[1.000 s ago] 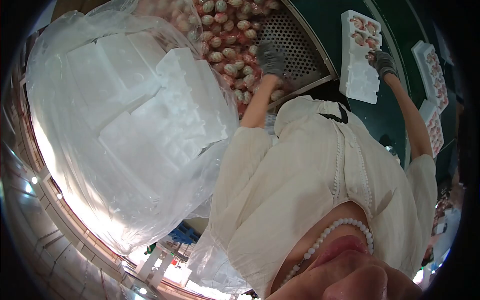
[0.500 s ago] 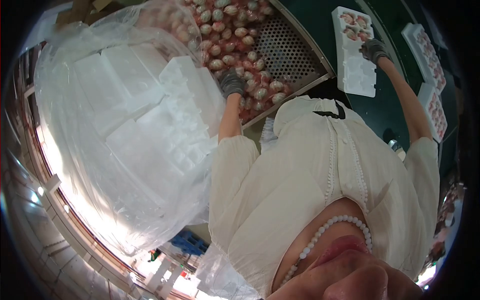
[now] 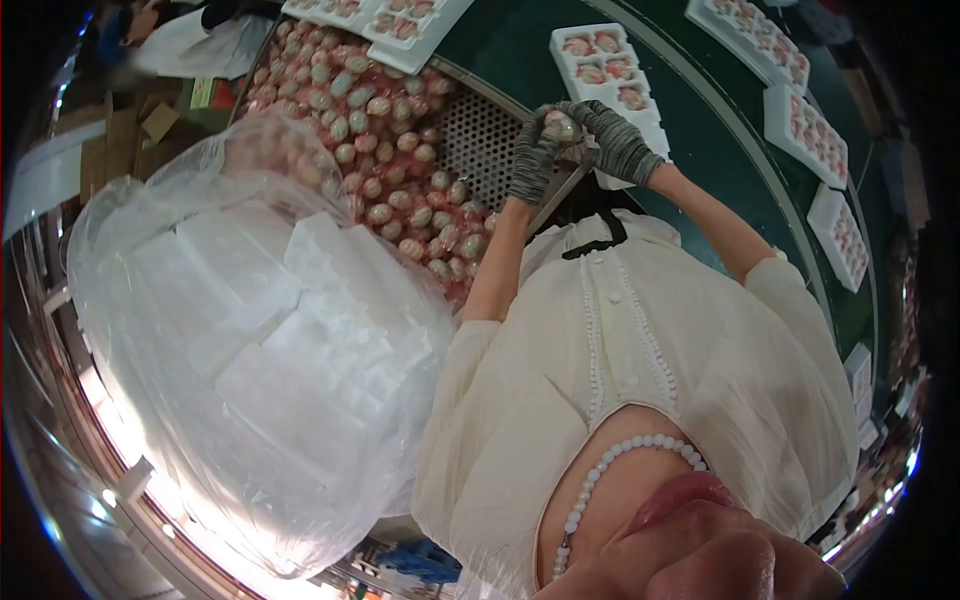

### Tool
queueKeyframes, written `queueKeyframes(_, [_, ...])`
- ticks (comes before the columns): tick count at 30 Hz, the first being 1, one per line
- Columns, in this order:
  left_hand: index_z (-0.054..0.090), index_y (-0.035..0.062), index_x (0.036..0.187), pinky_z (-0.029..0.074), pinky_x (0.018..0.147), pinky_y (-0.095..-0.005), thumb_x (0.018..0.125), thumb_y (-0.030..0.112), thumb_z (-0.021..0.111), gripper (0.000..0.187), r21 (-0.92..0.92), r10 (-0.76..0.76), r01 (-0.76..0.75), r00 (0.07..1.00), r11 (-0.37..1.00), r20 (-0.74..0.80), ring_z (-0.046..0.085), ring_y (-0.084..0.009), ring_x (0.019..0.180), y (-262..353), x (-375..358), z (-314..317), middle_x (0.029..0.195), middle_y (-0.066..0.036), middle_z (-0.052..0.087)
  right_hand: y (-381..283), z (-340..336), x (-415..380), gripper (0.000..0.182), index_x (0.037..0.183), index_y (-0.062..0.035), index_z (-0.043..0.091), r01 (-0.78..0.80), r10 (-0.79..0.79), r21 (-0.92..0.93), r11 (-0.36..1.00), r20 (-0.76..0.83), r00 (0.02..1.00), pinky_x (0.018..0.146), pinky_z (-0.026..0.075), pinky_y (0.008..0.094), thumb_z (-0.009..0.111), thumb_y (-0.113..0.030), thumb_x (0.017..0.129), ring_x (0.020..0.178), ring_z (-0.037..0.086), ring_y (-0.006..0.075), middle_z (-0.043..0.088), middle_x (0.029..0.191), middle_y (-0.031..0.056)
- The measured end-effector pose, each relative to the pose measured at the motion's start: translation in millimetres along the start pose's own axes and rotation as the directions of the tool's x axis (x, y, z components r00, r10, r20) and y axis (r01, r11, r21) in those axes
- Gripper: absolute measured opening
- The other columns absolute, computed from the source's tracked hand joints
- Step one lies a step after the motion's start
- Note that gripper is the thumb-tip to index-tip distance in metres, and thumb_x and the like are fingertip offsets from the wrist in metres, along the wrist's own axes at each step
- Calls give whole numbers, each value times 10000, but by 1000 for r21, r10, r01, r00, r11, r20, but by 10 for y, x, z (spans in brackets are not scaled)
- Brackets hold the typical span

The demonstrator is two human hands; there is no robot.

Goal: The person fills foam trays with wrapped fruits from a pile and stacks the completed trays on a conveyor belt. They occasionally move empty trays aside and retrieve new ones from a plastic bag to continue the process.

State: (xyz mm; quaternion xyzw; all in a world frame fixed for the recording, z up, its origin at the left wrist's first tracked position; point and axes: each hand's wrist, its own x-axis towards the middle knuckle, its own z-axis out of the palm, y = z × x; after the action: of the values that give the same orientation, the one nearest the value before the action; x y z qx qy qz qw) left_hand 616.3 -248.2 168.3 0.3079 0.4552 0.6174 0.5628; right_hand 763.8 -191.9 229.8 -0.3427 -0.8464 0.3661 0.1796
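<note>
Both my hands wear grey striped knit gloves and meet at the corner of the metal bin. My left hand [image 3: 534,158] is closed around one side of a plastic-wrapped egg [image 3: 559,127]. From the other side, the fingers of my right hand [image 3: 617,140] curl onto the same egg. Just beyond my right hand lies a white foam tray [image 3: 648,112] with moulded cups; several wrapped eggs [image 3: 607,70] sit in its far cups. My hands hide part of its near end. A heap of eggs in reddish clear wrap [image 3: 400,170] lies left of my left hand.
The heap rests on a perforated metal plate [image 3: 482,135] with a raised rim. A large clear bag of white foam trays [image 3: 290,330] bulges at left. More filled trays [image 3: 805,135] line the green surface [image 3: 700,130] at right; another filled tray [image 3: 405,25] overlaps the bin's far edge.
My left hand has left the egg heap and come right. My right hand has left the tray's cups; both now meet at one egg. The whole view has shifted as my head turned.
</note>
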Motion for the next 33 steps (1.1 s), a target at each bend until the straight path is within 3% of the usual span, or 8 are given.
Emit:
queueKeyframes(3, [424, 21, 1134, 436, 794, -265, 780, 34, 518, 366, 107, -6, -10, 989, 994, 151, 503, -157, 918, 92, 111, 217, 1048, -78, 502, 408, -196, -65, 493, 1177, -98, 431, -189, 144, 384, 904, 143, 979, 810, 407, 301, 610, -223, 734, 888, 517, 234, 523, 991, 127])
queueKeyframes(5, [433, 17, 1113, 435, 789, -262, 742, -2, 548, 389, -25, -87, 95, 969, 995, 231, 506, -149, 903, 56, 138, 206, 1022, -75, 513, 522, -271, -150, 466, 1178, -115, 437, -251, 211, 325, 912, 153, 965, 791, 422, 304, 584, -218, 749, 853, 536, 262, 541, 958, 148])
queueKeyframes(8, [446, 23, 1065, 471, 739, -249, 732, -8, 586, 363, 497, -100, -74, 944, 865, 315, 519, -120, 867, -13, 262, 236, 1001, -53, 523, 658, -217, -212, 494, 1173, -107, 441, -121, 124, -38, 992, 90, 988, 753, 442, 308, 597, -280, 737, 778, 564, 215, 576, 877, 132])
queueKeyframes(12, [482, 0, 1026, 473, 728, -244, 732, -13, 581, 311, 291, -182, 134, 973, 947, 143, 525, -116, 835, -224, 379, 284, 956, -55, 546, 470, -263, -194, 515, 1138, -98, 460, -381, 384, -64, 922, 49, 922, 734, 447, 327, 621, -327, 705, 782, 573, 232, 587, 868, 122])
queueKeyframes(17, [571, -2, 924, 460, 651, -234, 740, 7, 547, 186, 354, -66, 118, 985, 928, -157, 538, -105, 686, -428, 572, 374, 796, -49, 592, 590, -156, -97, 476, 1046, -71, 510, -423, 427, 60, 904, -73, 901, 700, 454, 312, 647, -343, 681, 779, 582, 241, 601, 852, 114])
queueKeyframes(21, [582, 12, 910, 465, 638, -277, 738, 38, 531, 181, 434, 17, -34, 999, 900, 42, 571, -169, 650, -566, 820, 275, 786, -91, 607, 620, -340, -72, 488, 1039, -39, 521, -322, 323, 32, 946, -90, 942, 708, 455, 307, 654, -336, 675, 779, 581, 248, 598, 861, 135])
queueKeyframes(27, [565, 7, 882, 446, 647, -267, 729, 17, 521, 160, 916, 525, -263, 848, 302, 71, 545, -184, 720, -475, 702, 670, 797, -105, 567, 1019, -227, 84, 523, 1061, -10, 516, -332, 317, -35, 943, -220, 923, 723, 456, 325, 665, -293, 646, 786, 578, 270, 586, 870, 173])
queueKeyframes(33, [563, 12, 871, 428, 675, -341, 707, 13, 488, 180, 843, 439, -209, 898, 495, -35, 500, -276, 743, -629, 519, 578, 850, -142, 486, 894, -33, 60, 530, 1073, -27, 495, -347, 256, -332, 877, -289, 923, 758, 439, 383, 629, -336, 663, 874, 532, 318, 547, 941, 183])
